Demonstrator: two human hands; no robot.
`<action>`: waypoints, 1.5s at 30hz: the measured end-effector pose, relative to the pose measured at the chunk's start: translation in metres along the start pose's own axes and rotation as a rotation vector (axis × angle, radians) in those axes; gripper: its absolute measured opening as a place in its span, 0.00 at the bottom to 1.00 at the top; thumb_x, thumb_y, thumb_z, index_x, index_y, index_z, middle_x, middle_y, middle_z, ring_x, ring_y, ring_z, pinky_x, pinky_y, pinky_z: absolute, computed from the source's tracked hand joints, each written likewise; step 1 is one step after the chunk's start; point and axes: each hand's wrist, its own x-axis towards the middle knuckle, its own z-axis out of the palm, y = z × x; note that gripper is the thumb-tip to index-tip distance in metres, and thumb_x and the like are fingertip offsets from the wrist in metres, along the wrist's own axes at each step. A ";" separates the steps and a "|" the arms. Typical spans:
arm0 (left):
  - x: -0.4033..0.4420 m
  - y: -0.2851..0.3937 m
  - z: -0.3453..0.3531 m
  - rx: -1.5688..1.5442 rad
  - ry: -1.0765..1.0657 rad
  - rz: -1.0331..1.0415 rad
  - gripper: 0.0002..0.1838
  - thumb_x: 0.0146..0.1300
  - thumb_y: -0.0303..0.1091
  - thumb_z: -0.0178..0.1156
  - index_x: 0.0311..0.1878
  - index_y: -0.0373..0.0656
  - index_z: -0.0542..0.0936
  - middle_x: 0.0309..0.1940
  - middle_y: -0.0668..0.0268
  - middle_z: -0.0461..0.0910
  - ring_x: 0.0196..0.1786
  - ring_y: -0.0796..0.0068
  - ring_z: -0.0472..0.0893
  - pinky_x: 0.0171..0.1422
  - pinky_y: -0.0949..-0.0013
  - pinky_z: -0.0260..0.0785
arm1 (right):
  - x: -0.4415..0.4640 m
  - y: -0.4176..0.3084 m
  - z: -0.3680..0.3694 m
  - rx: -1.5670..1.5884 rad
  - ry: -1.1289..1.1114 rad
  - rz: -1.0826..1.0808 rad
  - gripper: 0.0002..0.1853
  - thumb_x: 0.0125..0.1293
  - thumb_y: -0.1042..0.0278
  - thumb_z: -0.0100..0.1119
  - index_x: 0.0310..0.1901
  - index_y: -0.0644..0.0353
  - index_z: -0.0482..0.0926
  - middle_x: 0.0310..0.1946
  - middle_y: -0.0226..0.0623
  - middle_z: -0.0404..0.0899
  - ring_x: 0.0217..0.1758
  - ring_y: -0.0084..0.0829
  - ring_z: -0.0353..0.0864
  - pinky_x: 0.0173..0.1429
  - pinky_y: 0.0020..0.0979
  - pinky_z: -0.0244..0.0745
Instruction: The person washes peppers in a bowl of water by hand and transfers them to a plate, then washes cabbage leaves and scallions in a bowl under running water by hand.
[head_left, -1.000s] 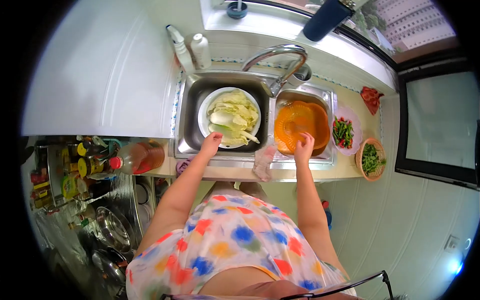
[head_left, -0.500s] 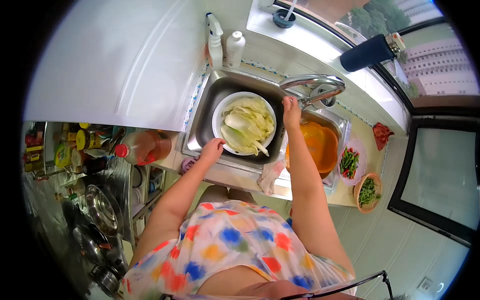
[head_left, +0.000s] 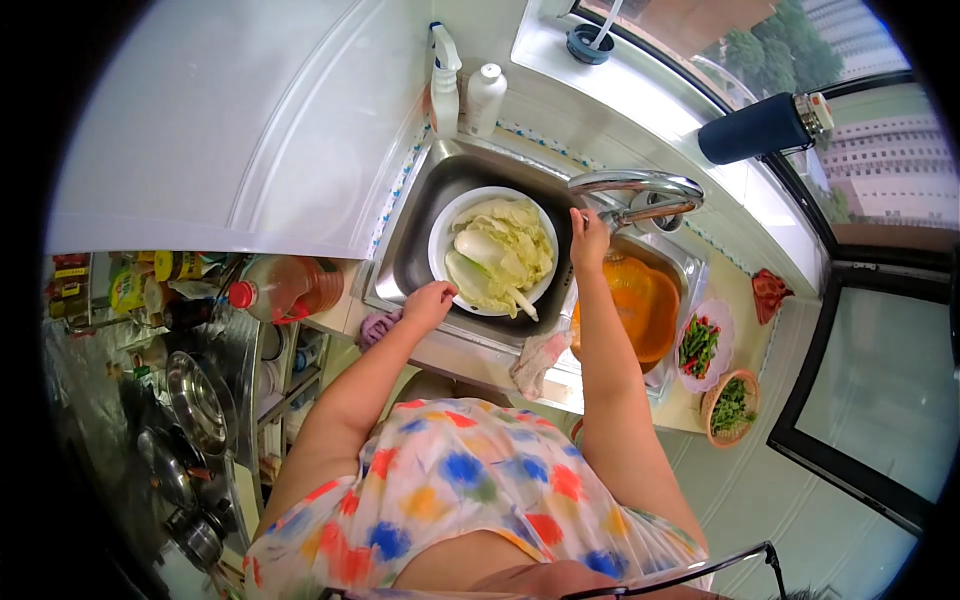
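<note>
- Evidently, the right hand (head_left: 590,240) is the nearer one to the tap (head_left: 640,181); its fingers are bent against the lower metalwork, and whether they grip or merely touch it cannot be told.
- Just beyond those fingertips, the tap's curved pipe runs crosswise, its long axis going from ahead of the fingers off to the hand's right.
- Beneath and to the right of the right wrist, the orange bowl (head_left: 652,300) sits in one basin, partly covered by the forearm.
- The left hand (head_left: 428,305) is loosely curled, with nothing visible in it; how narrow its fingertips stand cannot be told. They are at the near left edge of the white bowl (head_left: 440,226), contact unclear.
- From the left hand, the cabbage (head_left: 495,245) lies ahead and to the right, inside the white bowl. One pale stalk slants away from the left hand's side, its end poking over the rim on the side towards the person.
- Between the two hands, the white bowl is closer to the left; the tap is well apart from that hand.
- Nearer the person than the right hand, to the left of its forearm, the cloth (head_left: 541,364) drapes over the sink's front edge.
- Farther out, to the right of the right forearm, are the peppers (head_left: 698,345) on their plate, then the basket (head_left: 712,422) of greens.
</note>
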 end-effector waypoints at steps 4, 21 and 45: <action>0.000 0.003 0.000 0.003 -0.007 -0.018 0.08 0.57 0.33 0.56 0.40 0.46 0.80 0.36 0.64 0.81 0.38 0.66 0.80 0.43 0.64 0.72 | -0.002 -0.001 0.001 0.009 0.029 -0.012 0.17 0.62 0.52 0.55 0.30 0.59 0.77 0.24 0.44 0.77 0.32 0.48 0.73 0.42 0.41 0.66; 0.000 0.005 0.000 -0.023 -0.002 -0.054 0.08 0.57 0.34 0.56 0.40 0.46 0.79 0.35 0.64 0.81 0.38 0.67 0.80 0.43 0.65 0.72 | -0.003 0.005 -0.004 0.088 -0.049 -0.034 0.12 0.61 0.58 0.58 0.34 0.60 0.76 0.31 0.46 0.77 0.37 0.47 0.74 0.44 0.40 0.66; 0.025 -0.018 0.008 -0.684 0.064 -0.068 0.21 0.61 0.29 0.57 0.58 0.42 0.69 0.52 0.63 0.75 0.50 0.76 0.75 0.54 0.71 0.67 | -0.080 -0.030 0.068 0.419 -0.859 0.217 0.11 0.59 0.66 0.57 0.42 0.61 0.74 0.37 0.37 0.77 0.41 0.33 0.76 0.46 0.30 0.71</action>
